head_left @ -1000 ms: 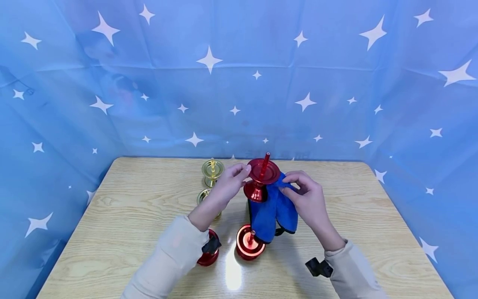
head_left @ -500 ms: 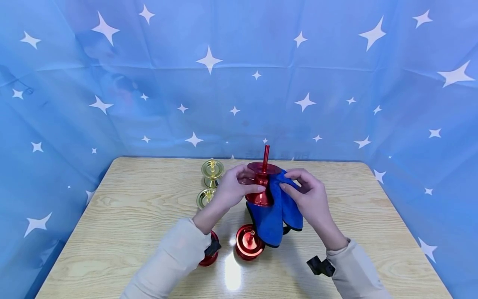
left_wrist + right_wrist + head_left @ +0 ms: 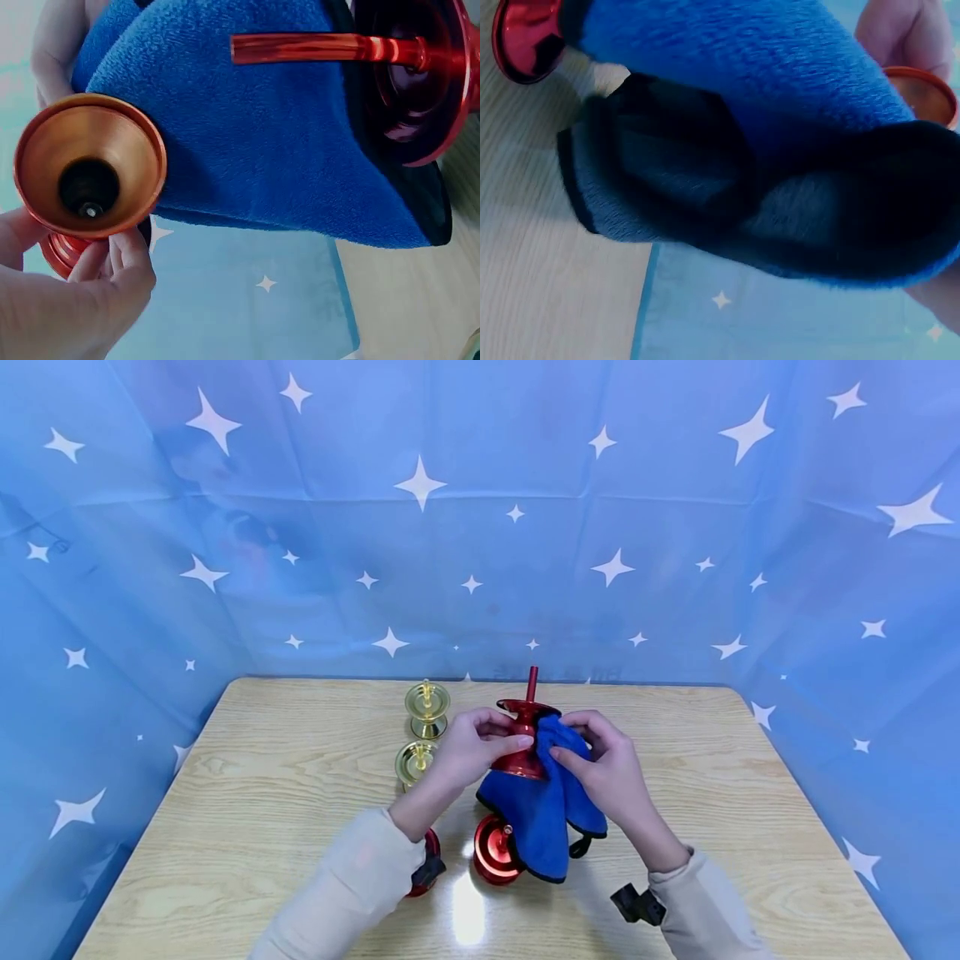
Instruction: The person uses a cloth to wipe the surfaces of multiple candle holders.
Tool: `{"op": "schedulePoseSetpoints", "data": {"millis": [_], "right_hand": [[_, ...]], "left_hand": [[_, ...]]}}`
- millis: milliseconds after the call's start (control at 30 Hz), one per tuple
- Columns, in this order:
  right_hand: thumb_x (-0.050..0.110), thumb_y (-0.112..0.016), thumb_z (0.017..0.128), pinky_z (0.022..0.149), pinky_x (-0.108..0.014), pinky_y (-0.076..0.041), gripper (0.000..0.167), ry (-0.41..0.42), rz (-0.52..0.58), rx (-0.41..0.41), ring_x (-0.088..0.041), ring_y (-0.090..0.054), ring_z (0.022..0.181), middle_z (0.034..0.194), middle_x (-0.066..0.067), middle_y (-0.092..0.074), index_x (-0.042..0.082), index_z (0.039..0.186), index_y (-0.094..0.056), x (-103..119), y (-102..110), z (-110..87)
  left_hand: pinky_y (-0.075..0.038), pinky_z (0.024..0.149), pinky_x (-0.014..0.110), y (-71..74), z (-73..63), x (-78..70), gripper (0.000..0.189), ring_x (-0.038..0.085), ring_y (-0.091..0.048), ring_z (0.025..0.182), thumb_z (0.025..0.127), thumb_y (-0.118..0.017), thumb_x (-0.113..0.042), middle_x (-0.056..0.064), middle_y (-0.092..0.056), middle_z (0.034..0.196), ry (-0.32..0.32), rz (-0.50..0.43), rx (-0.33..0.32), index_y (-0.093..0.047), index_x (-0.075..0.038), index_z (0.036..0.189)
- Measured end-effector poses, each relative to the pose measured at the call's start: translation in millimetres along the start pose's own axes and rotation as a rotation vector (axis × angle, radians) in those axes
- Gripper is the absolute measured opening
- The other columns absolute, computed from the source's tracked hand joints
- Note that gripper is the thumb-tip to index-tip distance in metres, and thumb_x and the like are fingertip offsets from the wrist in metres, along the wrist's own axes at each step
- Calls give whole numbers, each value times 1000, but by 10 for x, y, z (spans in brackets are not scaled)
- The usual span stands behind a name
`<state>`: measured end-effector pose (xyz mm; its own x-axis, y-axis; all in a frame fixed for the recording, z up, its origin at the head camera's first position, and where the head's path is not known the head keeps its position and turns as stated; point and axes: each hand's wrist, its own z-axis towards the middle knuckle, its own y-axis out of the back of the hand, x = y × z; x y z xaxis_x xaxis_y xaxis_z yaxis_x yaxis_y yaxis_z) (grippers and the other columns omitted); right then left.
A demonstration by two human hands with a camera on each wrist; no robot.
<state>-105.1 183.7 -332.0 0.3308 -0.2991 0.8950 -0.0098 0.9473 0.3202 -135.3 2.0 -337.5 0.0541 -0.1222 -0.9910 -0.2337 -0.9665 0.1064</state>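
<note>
My left hand (image 3: 467, 750) grips a shiny red metal candle holder (image 3: 517, 765) around its stem, above the table. Its dish and upright rod are on top; the hollow base (image 3: 112, 135) faces the camera in the left wrist view. On the right, my right hand (image 3: 609, 764) pinches a blue plush cloth (image 3: 551, 827) with black edging. The cloth's upper fold lies against the holder's stem, and the rest hangs down. In the right wrist view, the cloth (image 3: 742, 45) covers most of the picture and hides the right fingers.
A second red candle holder (image 3: 492, 853) stands below, partly covered by the hanging cloth. Another red one (image 3: 431, 845) is mostly hidden by the left sleeve and wrist camera. Two gold candle holders (image 3: 427, 703) stand farther back on the wooden table (image 3: 300, 752), left of the hands.
My left fingers have shifted from the dish's rim down to the stem, and the holder now stands more upright. The cloth has spread lower and leftward, overlapping the standing red holder.
</note>
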Motion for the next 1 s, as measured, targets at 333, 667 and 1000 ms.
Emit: {"op": "schedulePoseSetpoints", "data": {"millis": [333, 667, 1000], "right_hand": [[-16, -65, 74, 73, -16, -49, 24, 179, -131, -15, -16, -56, 89, 94, -9, -58, -1, 92, -61, 105, -60, 44], [-21, -60, 73, 70, -17, -47, 24, 36, -46, -3, -23, -55, 88, 95, -13, -53, -5, 88, -50, -6, -37, 20], [-19, -61, 75, 75, -18, -49, 19, -8, -29, -41, -15, -57, 91, 97, -12, -56, -5, 87, -53, -7, -9, 41]], "left_hand": [[-51, 60, 23, -35, -21, 0, 23, 19, -62, 75, 78, -73, -13, 10, -64, 85, -141, 238, -46, -62, 1, 92], [-51, 71, 27, 79, -10, -63, 22, 14, -59, 78, 84, -64, -5, 13, -63, 91, -16, -92, 147, -58, 8, 101], [-53, 71, 30, 43, -11, -74, 26, 22, -62, 86, 84, -67, -12, 13, -62, 96, -8, 67, 93, -59, 4, 103]]}}
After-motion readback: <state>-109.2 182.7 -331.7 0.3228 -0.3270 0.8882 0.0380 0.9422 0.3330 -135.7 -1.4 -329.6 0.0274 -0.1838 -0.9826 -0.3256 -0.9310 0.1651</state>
